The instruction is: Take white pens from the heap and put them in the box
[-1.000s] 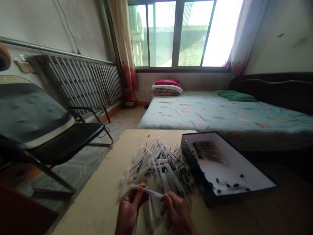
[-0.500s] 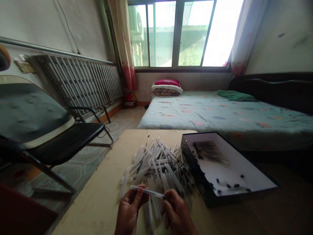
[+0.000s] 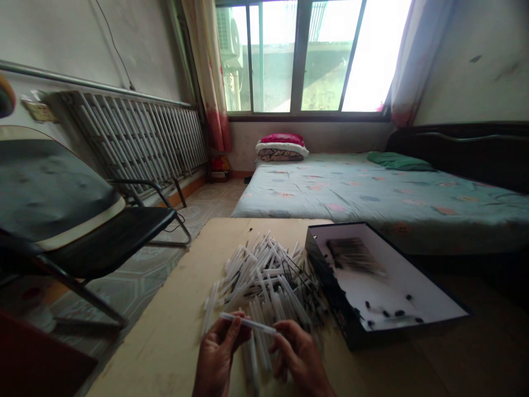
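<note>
A thin white pen tube (image 3: pixel 254 324) lies crosswise between my two hands, slanting down to the right. My left hand (image 3: pixel 220 344) pinches its left part between thumb and fingers. At its right end my right hand (image 3: pixel 298 350) is closed, fingertips pressed on the tip; any small part between them is hidden. Just beyond the hands spreads a heap of similar white tubes (image 3: pixel 264 264), with thin black sticks (image 3: pixel 295 271) mixed in at its right. An open black-edged box (image 3: pixel 421 292) beside the heap holds a bundle of dark sticks (image 3: pixel 357 255) and several small black caps (image 3: pixel 400 313).
Everything rests on a pale yellow table (image 3: pixel 173 309). A small black piece (image 3: pixel 250 229) lies near its far edge. Behind stands a bed (image 3: pixel 330 190) with a patterned sheet. A black chair (image 3: pixel 111 237) is at the left, in front of a metal rack (image 3: pixel 140 138).
The right hand's fingers have shifted slightly at the tube's right end, where a dark tip showed before and is now covered. The left hand and tube have hardly moved.
</note>
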Tool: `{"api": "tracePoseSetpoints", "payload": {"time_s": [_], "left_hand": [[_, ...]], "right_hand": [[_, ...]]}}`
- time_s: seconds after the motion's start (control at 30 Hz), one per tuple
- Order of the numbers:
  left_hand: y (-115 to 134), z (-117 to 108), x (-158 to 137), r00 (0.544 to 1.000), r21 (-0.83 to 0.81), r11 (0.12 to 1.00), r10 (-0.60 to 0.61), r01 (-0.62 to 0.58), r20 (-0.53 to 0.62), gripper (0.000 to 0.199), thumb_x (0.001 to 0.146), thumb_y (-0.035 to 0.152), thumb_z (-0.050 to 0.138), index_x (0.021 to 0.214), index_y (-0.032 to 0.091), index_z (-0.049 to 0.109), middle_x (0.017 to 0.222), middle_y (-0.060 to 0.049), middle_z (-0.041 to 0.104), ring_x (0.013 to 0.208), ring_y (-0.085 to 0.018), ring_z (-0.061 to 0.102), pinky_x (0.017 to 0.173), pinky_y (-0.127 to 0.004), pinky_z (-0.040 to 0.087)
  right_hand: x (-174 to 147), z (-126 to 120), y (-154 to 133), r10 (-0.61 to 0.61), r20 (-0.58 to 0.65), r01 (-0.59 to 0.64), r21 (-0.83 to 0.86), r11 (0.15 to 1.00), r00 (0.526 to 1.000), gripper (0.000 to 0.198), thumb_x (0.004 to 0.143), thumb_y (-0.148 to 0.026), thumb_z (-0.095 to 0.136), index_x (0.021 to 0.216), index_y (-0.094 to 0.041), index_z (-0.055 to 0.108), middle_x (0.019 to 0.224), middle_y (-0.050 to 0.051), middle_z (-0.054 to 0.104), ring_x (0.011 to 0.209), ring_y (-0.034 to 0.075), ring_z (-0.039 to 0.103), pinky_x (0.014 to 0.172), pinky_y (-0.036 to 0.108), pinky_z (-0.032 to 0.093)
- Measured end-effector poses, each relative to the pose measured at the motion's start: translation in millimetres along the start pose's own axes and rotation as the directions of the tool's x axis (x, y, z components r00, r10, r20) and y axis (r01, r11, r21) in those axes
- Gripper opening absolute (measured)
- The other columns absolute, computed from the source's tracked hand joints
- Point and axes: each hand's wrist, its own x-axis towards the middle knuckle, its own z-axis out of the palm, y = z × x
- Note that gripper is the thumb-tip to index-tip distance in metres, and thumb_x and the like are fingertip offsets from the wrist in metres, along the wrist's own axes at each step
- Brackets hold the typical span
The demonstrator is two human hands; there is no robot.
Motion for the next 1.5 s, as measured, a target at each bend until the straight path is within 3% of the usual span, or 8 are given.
{"api": "tracePoseSetpoints", "payload": {"time_s": [0.33,0.63,0.8,0.97,1.23,1.33,1.43,1.5], "left_hand": [[4.6,-1.0,0.6,0.999,-0.029,1.0,-0.008,0.007,-0.042,0.022,0.061,0.024,0.076,0.079,0.014,0.068,0.074,-0.002,0.073,0.066,-0.016,0.066,0.061,-0.024,0.055],[44.4,-33.8,31.0,0.946,-0.128,0.979,0.11,-0.155,-0.304,0.031,0.052,0.027,0.079,0.078,0.017,0.066,0.065,0.004,0.069,0.053,-0.008,0.062,0.052,-0.017,0.053],[35.8,-7.3,34.1,0.984,0.112,0.987,0.13,-0.117,-0.119,0.033,0.058,0.033,0.075,0.084,0.016,0.064,0.06,0.003,0.067,0.051,-0.009,0.06,0.051,-0.02,0.052],[12.7,31.7,43.1,0.99,0.287,0.948,0.134,-0.138,0.034,0.035,0.061,0.038,0.071,0.083,0.012,0.064,0.057,0.001,0.064,0.047,-0.013,0.059,0.045,-0.026,0.052],[-2.1,44.3,52.7,0.984,0.399,0.899,0.162,-0.179,0.077,0.05,0.058,0.038,0.071,0.099,0.011,0.062,0.069,-0.004,0.068,0.05,-0.017,0.063,0.049,-0.03,0.053],[-1.0,38.4,47.8,0.98,0.431,0.88,0.189,-0.2,0.07,0.05,0.061,0.038,0.069,0.103,0.013,0.06,0.081,-0.007,0.069,0.054,-0.017,0.065,0.053,-0.031,0.054],[1.3,32.5,41.7,0.977,0.451,0.868,0.198,-0.209,0.073,0.045,0.062,0.038,0.068,0.099,0.013,0.062,0.081,-0.007,0.069,0.057,-0.018,0.065,0.055,-0.032,0.054],[2.3,29.0,37.6,0.977,0.46,0.862,0.199,-0.213,0.08,0.041,0.063,0.037,0.068,0.096,0.014,0.062,0.081,-0.006,0.069,0.059,-0.019,0.066,0.056,-0.032,0.055]], "right_hand": [[-3.5,-6.7,-9.0,-0.061,-0.006,0.059,-0.181,0.982,0.998,0.031,0.079,-0.045,0.054,0.07,-0.015,0.051,0.058,-0.002,0.053,0.04,0.006,0.048,0.033,0.015,0.035],[-12.3,-54.7,-44.0,-0.099,-0.056,0.058,-0.496,0.867,0.994,0.024,0.084,-0.034,0.045,0.068,-0.017,0.049,0.056,-0.004,0.049,0.046,0.01,0.05,0.043,0.018,0.038],[6.6,-61.4,-57.4,-0.317,-0.367,-0.093,-0.769,0.633,0.875,0.018,0.089,-0.028,0.039,0.074,-0.02,0.044,0.056,-0.002,0.056,0.051,0.015,0.059,0.049,0.022,0.04],[37.8,-50.9,-55.2,-0.351,-0.46,-0.331,-0.869,0.369,0.816,0.008,0.089,-0.015,0.04,0.082,-0.017,0.042,0.06,0.006,0.064,0.056,0.019,0.066,0.042,0.021,0.036],[52.3,-47.7,-53.6,-0.346,-0.484,-0.393,-0.869,0.302,0.804,0.019,0.089,-0.018,0.044,0.106,-0.009,0.043,0.06,0.009,0.068,0.055,0.023,0.068,0.039,0.022,0.035],[36.4,-46.6,-70.1,-0.371,-0.406,-0.301,-0.902,0.31,0.836,0.016,0.089,-0.02,0.043,0.103,-0.014,0.047,0.065,0.008,0.069,0.057,0.021,0.067,0.041,0.022,0.035],[27.0,-64.3,-96.6,-0.423,-0.308,-0.162,-0.924,0.347,0.852,0.013,0.09,-0.026,0.041,0.089,-0.019,0.052,0.066,0.003,0.067,0.059,0.018,0.066,0.048,0.022,0.037],[32.6,-90.9,-114.3,-0.411,-0.323,-0.195,-0.926,0.322,0.853,0.02,0.091,-0.031,0.038,0.088,-0.019,0.054,0.067,0.002,0.067,0.062,0.016,0.065,0.053,0.023,0.039]]}}
